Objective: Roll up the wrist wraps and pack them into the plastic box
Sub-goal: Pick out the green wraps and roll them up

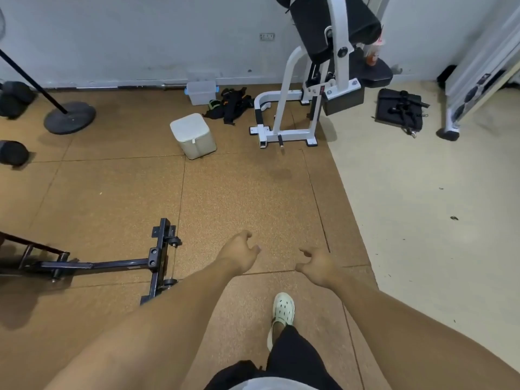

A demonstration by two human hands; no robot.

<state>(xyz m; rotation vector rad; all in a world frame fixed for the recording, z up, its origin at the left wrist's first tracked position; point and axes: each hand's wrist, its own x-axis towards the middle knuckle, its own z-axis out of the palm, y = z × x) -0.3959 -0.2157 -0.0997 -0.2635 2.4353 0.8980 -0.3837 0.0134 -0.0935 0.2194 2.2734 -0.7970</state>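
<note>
Wrist wraps (229, 104): dark tangled heap on the floor by the wall, far ahead of both grips, individual straps and their long axes too small to make out. Plastic box (201, 92), clear with blue latches, sits touching the heap's left side; contents unreadable. Left hand (239, 250) and right hand (319, 263) extended forward, fingers loosely curled, holding nothing.

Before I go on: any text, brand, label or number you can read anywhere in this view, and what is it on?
None can be read.
Red mark on the white machine frame: too blurred to read.
Cup on the machine's seat: print too small.
Plastic box, white bin: no visible text.
</note>
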